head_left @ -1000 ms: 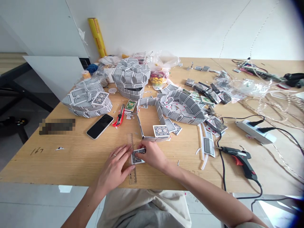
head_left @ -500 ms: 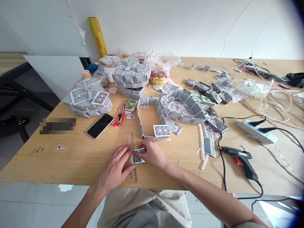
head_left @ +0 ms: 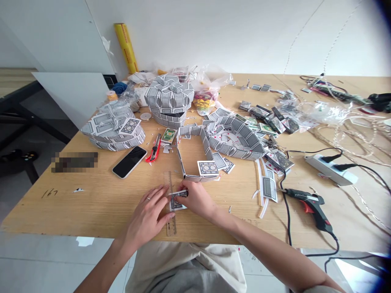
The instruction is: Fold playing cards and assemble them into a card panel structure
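A playing card (head_left: 177,205) with a dark patterned back lies flat near the table's front edge. Across its left end runs a clear ruler (head_left: 171,231), roughly upright in the view. My left hand (head_left: 148,212) rests flat with fingers stretched, its fingertips and thumb pressing on the ruler. From the other side, my right hand (head_left: 198,198) has its fingers closed on the card's right part and hides that end. Just beyond it stands a bent wall strip of joined cards (head_left: 180,156), with a loose card (head_left: 208,167) lying over its near corner.
A phone (head_left: 130,162) and a red utility knife (head_left: 154,148) lie to the left. Card-covered boxes (head_left: 169,97) and an open card tray (head_left: 235,151) stand behind. On the right are a glue gun (head_left: 310,205), its cord, and a power strip (head_left: 331,170).
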A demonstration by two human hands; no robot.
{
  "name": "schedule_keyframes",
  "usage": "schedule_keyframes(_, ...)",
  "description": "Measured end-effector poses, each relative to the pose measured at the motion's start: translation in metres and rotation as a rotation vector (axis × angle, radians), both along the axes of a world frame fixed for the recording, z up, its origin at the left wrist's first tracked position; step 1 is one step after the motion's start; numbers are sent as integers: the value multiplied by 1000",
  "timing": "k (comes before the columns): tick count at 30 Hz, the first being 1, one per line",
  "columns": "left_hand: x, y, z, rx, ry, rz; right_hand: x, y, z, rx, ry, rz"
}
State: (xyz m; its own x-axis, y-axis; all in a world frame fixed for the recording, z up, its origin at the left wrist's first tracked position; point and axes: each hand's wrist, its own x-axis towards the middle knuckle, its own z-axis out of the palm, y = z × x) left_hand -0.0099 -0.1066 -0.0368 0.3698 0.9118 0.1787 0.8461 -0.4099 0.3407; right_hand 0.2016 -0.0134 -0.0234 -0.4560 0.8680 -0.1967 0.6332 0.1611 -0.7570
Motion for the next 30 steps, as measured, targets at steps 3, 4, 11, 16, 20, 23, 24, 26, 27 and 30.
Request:
schedule_keyframes(3,0,0,6,-4,14,-6,0,0,-1,-7,16,-4)
schedule_keyframes(4,0,1,8,-4,22,-11,0,0,-1,-11,19,-4)
schedule_keyframes(11,1,5,12,-39,32,-79,1,0,3,-24,8,-8)
schedule_keyframes(16,1,5,16,-55,52,-104,1,0,5,-31,7,-5)
schedule_keyframes(20,1,1,17,-56,52,-93,0,1,4,-34,19,-15)
schedule_keyframes(23,1,0,16,-66,62,-97,0,3,4,-91,115,-37)
schedule_keyframes(24,1,0,16,-72,65,-102,0,3,4,-122,150,-48)
schedule_keyframes(26,1,0,16,-81,68,-108,0,4,6,-209,190,-82)
schedule_keyframes(27,1,0,16,-81,68,-109,0,4,7,-266,197,-107)
schedule_keyframes(30,1,0,15,-67,49,-103,1,2,16,-525,281,-235)
